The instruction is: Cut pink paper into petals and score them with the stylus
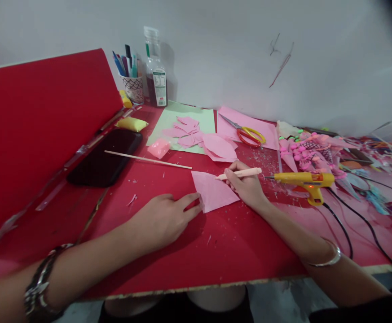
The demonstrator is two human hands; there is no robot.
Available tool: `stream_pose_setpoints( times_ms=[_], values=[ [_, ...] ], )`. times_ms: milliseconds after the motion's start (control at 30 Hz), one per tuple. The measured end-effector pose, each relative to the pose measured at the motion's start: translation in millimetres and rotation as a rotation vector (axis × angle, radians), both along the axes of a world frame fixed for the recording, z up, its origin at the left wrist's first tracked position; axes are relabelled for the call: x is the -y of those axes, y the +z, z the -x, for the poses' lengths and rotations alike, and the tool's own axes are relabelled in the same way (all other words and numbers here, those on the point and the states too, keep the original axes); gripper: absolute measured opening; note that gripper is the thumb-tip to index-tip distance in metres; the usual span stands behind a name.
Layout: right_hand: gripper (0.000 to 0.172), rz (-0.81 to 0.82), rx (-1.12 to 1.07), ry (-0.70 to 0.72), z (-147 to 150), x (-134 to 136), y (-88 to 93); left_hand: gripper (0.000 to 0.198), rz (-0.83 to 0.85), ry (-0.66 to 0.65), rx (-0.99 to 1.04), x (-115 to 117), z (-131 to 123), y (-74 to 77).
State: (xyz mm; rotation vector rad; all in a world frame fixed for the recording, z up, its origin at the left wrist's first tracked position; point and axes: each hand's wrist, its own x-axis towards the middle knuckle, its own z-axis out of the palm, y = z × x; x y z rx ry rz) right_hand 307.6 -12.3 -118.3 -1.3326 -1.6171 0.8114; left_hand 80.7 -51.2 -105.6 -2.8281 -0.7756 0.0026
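Observation:
A fan-shaped piece of pink paper [214, 193] lies flat on the red tabletop in front of me. My left hand [167, 220] comes in from the left, its thumb and finger closing at the paper's lower left edge. A pale peach pen [251, 172] is gripped in my right hand [248, 188]. The pen slants over the paper's upper right part with its tip toward the sheet; whether the tip touches, I cannot tell. To the right of that hand rests a yellow glue gun [310, 181], its nozzle facing left and an orange light glowing.
Behind the paper lie a thin stick [148, 159], cut pink petals [219, 147] and scissors [248, 134]. A phone [104, 157], pen cup [132, 87] and bottle [157, 80] stand left. Pink cone crafts [312, 150] crowd the right, near the glue gun's black cable [342, 229].

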Motion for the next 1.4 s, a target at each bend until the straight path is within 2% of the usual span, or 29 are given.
stream_pose_setpoints(
  times_ms=[300,567,733,933,1200,1400],
  values=[
    [0.017,-0.057,-0.103,-0.021,0.7,2.0,-0.7,0.041,0.011,-0.011,0.015,-0.7,-1.3,0.6],
    [0.02,0.135,-0.215,0.23,9.1,16.9,7.8,0.038,0.059,-0.032,0.054,-5.0,1.1,3.7],
    [0.016,0.194,-0.118,0.337,8.3,18.7,9.3,0.034,0.081,0.0,0.08,-4.6,-0.1,7.5],
    [0.018,0.202,0.001,0.399,10.7,19.6,10.3,0.031,0.094,0.013,0.107,-2.9,-1.4,9.2],
    [0.021,0.204,-0.064,0.332,10.0,15.6,6.2,0.033,0.138,0.03,0.097,-1.8,-2.5,10.5],
    [0.022,0.053,-0.012,0.24,11.7,9.5,4.7,0.035,0.185,0.055,0.09,-2.0,-4.1,11.1]
  ],
)
